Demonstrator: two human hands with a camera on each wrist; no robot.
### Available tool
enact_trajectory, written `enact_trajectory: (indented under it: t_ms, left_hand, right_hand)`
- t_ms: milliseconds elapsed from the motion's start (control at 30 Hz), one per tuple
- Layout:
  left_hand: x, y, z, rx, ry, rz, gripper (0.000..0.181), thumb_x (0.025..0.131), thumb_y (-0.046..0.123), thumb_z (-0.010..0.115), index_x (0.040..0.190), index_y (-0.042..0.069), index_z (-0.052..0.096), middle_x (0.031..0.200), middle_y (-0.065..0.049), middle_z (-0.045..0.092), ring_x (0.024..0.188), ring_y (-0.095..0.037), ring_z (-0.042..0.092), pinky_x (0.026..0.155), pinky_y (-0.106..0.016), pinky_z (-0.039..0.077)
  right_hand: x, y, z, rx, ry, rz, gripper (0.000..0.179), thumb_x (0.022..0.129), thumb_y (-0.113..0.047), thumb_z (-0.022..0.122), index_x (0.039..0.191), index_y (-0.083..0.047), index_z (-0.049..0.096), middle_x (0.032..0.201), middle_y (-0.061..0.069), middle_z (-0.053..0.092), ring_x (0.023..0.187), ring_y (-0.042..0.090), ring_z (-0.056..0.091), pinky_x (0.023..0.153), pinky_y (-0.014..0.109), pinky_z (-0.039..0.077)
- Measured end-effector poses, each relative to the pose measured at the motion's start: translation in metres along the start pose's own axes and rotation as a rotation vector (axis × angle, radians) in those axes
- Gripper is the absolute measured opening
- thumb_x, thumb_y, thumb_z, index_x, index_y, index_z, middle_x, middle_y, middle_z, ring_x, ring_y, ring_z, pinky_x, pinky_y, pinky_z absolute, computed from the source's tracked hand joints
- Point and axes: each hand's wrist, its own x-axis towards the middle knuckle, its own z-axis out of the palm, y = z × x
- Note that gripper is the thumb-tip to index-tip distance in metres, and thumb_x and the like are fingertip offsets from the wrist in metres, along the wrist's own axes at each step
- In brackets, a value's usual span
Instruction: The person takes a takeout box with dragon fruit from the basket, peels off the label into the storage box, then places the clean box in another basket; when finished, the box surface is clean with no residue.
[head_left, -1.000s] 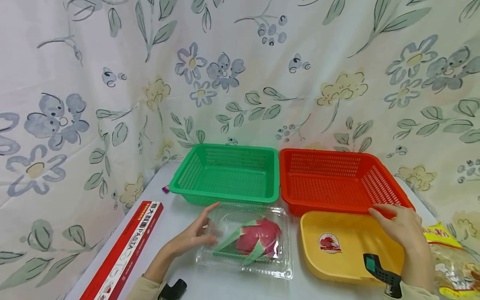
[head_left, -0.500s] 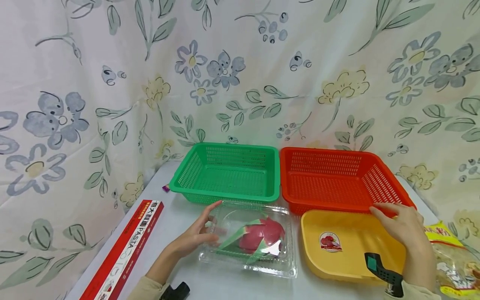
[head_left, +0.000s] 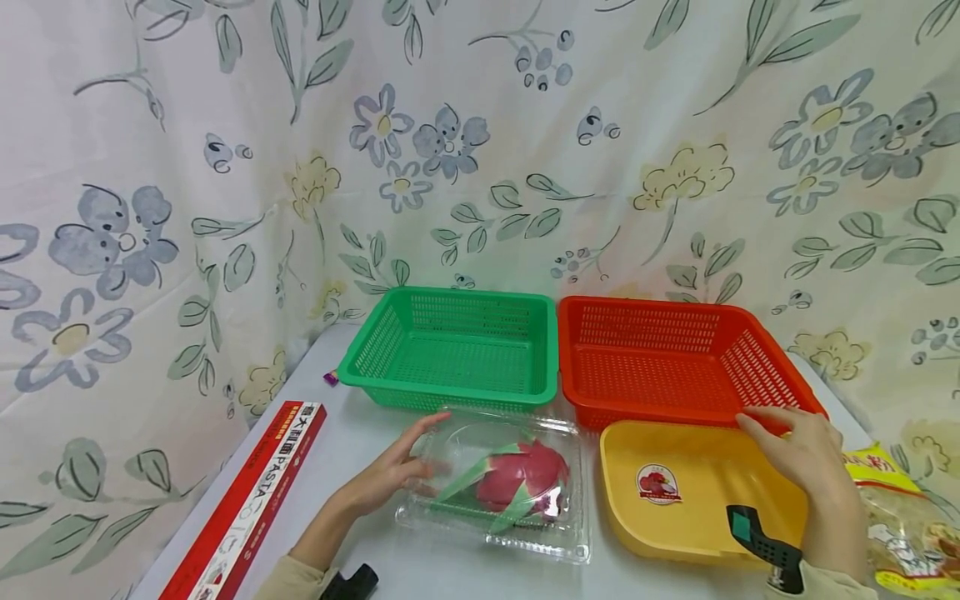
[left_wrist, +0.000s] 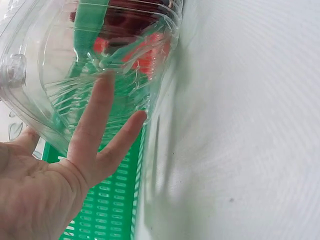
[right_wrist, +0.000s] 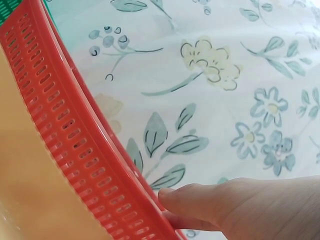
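Observation:
My left hand [head_left: 382, 477] is at the left side of a clear plastic clamshell box [head_left: 450, 446]. Inside the box lies a pink dragon fruit [head_left: 525, 479] with green leafy scales. The left wrist view shows the fingers [left_wrist: 92, 122] extended and spread against the box's ribbed wall, with the thumb off to one side. My right hand [head_left: 802, 450] pinches the rim of the red basket [head_left: 675, 364] at its front right corner. In the right wrist view the thumb [right_wrist: 182, 196] lies at that rim, and most of the other fingers are hidden.
A green basket [head_left: 472, 354] stands left of the red one. In front of the red basket is a yellow tub [head_left: 637, 525] with a round fruit sticker. A long red PASTA box [head_left: 247, 500] lies left, a small purple wrapper [head_left: 331, 378] behind it. A snack bag [head_left: 907, 525] sits right.
The clamshell box with the dragon fruit has shifted slightly right, and my left hand has moved right along with it. The right hand stays at the red basket's rim.

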Motion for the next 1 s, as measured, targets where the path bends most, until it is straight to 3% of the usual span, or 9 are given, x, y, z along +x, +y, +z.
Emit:
enact_trajectory:
  t_ms: [67,267,467,733,1000]
  left_hand:
    - [0.001,0.0,0.001,0.001,0.008,0.011,0.065,0.097,0.002,0.044,0.156,0.014,0.02,0.16,-0.02,0.0,0.124,-0.056,0.046,0.082,-0.05,0.056]
    - [0.004,-0.002,0.003,-0.01,0.047,0.068,0.054,0.092,-0.001,0.045,0.144,0.005,0.031,0.153,-0.031,0.012,0.115,-0.059,0.052,0.075,-0.054,0.057]
    - [0.002,0.001,0.006,-0.008,0.071,0.099,0.052,0.088,-0.002,0.048,0.138,0.0,0.032,0.151,-0.033,0.011,0.109,-0.06,0.054,0.07,-0.056,0.057]
    - [-0.005,0.019,0.021,0.032,0.15,0.131,0.049,0.091,-0.003,0.054,0.136,-0.002,0.036,0.149,-0.032,0.017,0.106,-0.055,0.058,0.066,-0.051,0.058]
    - [-0.017,0.039,0.029,0.106,0.205,0.185,0.049,0.082,-0.01,0.053,0.129,-0.004,0.04,0.141,-0.035,0.023,0.1,-0.055,0.06,0.056,-0.048,0.058]
  right_hand:
    - [-0.001,0.001,0.0,-0.002,0.007,-0.006,0.065,0.099,-0.044,0.052,0.132,0.012,0.051,0.13,0.045,0.038,0.116,0.064,0.019,0.081,0.071,0.027]
    - [0.0,0.001,-0.002,0.008,-0.005,0.023,0.067,0.099,-0.046,0.051,0.134,0.011,0.05,0.132,0.044,0.036,0.116,0.064,0.017,0.081,0.072,0.028]
    - [0.0,0.0,0.001,0.021,-0.014,0.036,0.067,0.099,-0.047,0.051,0.135,0.01,0.049,0.133,0.043,0.033,0.117,0.064,0.016,0.081,0.073,0.028]
    - [-0.004,-0.003,0.004,0.039,0.004,0.01,0.064,0.099,-0.044,0.052,0.134,0.009,0.051,0.135,0.042,0.034,0.12,0.063,0.015,0.084,0.074,0.028]
    - [-0.006,-0.001,-0.002,0.048,-0.024,0.048,0.066,0.099,-0.047,0.051,0.136,0.007,0.05,0.136,0.043,0.029,0.122,0.062,0.011,0.083,0.075,0.029]
